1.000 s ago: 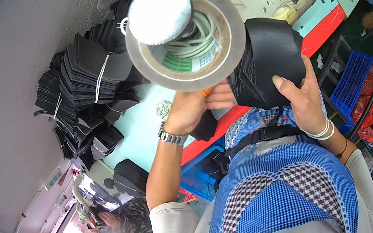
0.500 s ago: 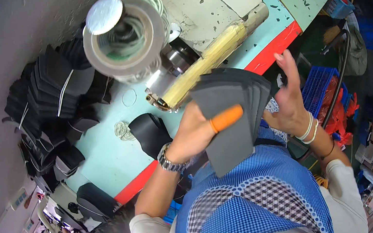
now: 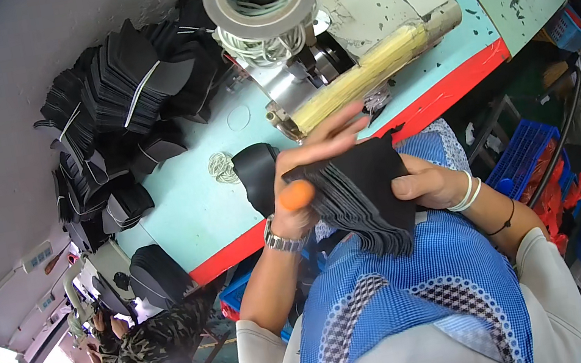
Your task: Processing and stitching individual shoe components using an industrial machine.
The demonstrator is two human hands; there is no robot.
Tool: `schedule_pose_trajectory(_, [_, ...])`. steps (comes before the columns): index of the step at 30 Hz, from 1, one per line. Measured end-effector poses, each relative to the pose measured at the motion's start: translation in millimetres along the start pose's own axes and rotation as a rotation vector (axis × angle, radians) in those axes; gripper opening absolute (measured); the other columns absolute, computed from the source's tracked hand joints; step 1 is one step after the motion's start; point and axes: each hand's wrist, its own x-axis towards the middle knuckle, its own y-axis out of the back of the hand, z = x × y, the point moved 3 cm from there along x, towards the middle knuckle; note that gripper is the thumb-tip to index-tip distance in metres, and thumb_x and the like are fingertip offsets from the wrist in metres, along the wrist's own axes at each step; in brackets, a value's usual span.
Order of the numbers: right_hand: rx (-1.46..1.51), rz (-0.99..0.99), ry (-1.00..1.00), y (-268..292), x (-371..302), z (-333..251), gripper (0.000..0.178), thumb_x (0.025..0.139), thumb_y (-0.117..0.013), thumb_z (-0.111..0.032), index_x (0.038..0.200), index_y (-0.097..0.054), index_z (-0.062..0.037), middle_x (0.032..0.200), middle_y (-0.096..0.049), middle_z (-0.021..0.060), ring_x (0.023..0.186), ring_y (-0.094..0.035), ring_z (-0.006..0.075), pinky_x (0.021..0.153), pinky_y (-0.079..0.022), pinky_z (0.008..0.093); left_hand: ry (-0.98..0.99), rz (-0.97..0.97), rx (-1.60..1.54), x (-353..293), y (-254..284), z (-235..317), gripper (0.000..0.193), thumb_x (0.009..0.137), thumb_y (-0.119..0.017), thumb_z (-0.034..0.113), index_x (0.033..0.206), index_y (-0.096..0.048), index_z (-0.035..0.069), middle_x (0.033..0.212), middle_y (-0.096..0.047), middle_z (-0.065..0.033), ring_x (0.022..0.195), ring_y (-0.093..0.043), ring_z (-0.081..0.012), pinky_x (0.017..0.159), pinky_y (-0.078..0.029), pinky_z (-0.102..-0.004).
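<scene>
My right hand (image 3: 433, 182) grips a stack of black leather-like pieces (image 3: 368, 184) in front of my apron, its thumb on top. The layered edges of the stack are fanned and face left and toward me. At the stack's left side is my left hand (image 3: 300, 191), fingers stretched out and slightly blurred, with an orange finger cot (image 3: 297, 195) on the thumb. Its palm is against or very near the stack's edge; I cannot tell which. A smaller black bundle (image 3: 258, 179) lies on the table just left of that hand.
Beyond the stack stands a machine with a yellow-wrapped front bar (image 3: 365, 77) and a round holder (image 3: 262, 1) of pale bands. Loose bands (image 3: 222, 168) and tied black stacks (image 3: 135, 77) lie on the pale green table (image 3: 186, 199). Blue crates (image 3: 525, 157) stand right; a person (image 3: 153, 350) sits lower left.
The stack has turned over and now shows its black face and ridged edges. My right hand has closed on it, and my left hand has let go and opened. The view has shifted.
</scene>
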Motion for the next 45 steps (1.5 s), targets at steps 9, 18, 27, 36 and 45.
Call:
schedule_pose_trajectory(9, [-0.087,0.01,-0.135,0,11,-16,0.057,0.092,-0.064,-0.031,0.131,-0.049,0.0083,0.121,-0.059,0.0143,0.11,-0.057,0.0179,0.095,-0.045,0.0298,0.25,-0.086,-0.19,8,24,11,0.048,0.077,-0.076,0.028,0.114,-0.056,0.005,0.127,-0.054,-0.0322,0.118,-0.056,-0.0374,0.098,-0.049,-0.0472])
schedule_pose_trajectory(18, [-0.372,0.295,0.028,48,33,-38,0.039,0.083,-0.072,-0.019,0.107,-0.065,0.01,0.096,-0.069,0.0098,0.085,-0.063,0.0119,0.078,-0.051,0.027,0.515,0.185,0.075,23,45,31,0.054,0.082,-0.07,0.014,0.125,-0.05,-0.01,0.126,-0.058,-0.0206,0.115,-0.06,-0.0261,0.1,-0.049,-0.0376])
schedule_pose_trajectory(27, [-0.24,0.379,-0.085,57,47,-47,0.035,0.085,-0.07,-0.016,0.107,-0.066,0.0103,0.095,-0.07,0.0104,0.079,-0.064,0.0123,0.072,-0.052,0.026,0.73,0.651,0.112,15,65,19,0.024,0.098,-0.052,0.011,0.109,-0.06,-0.009,0.101,-0.069,-0.0163,0.086,-0.07,-0.0192,0.077,-0.057,-0.0289])
schedule_pose_trajectory(36, [-0.247,0.424,-0.02,53,38,-55,0.035,0.083,-0.071,-0.013,0.109,-0.063,0.0085,0.097,-0.069,0.0106,0.077,-0.067,0.0144,0.064,-0.055,0.0249,0.613,0.842,-0.168,2,83,14,0.025,0.097,-0.057,0.014,0.108,-0.063,-0.007,0.101,-0.07,-0.0139,0.088,-0.07,-0.0198,0.078,-0.058,-0.0313])
schedule_pose_trajectory(45, [-0.184,0.553,-0.04,44,32,-61,0.03,0.082,-0.07,-0.009,0.106,-0.064,0.0093,0.098,-0.068,0.0104,0.089,-0.064,0.0129,0.079,-0.051,0.0258,0.675,0.65,0.012,5,83,14,0.028,0.096,-0.06,0.017,0.107,-0.064,-0.008,0.101,-0.07,-0.0141,0.09,-0.069,-0.0179,0.078,-0.057,-0.0293])
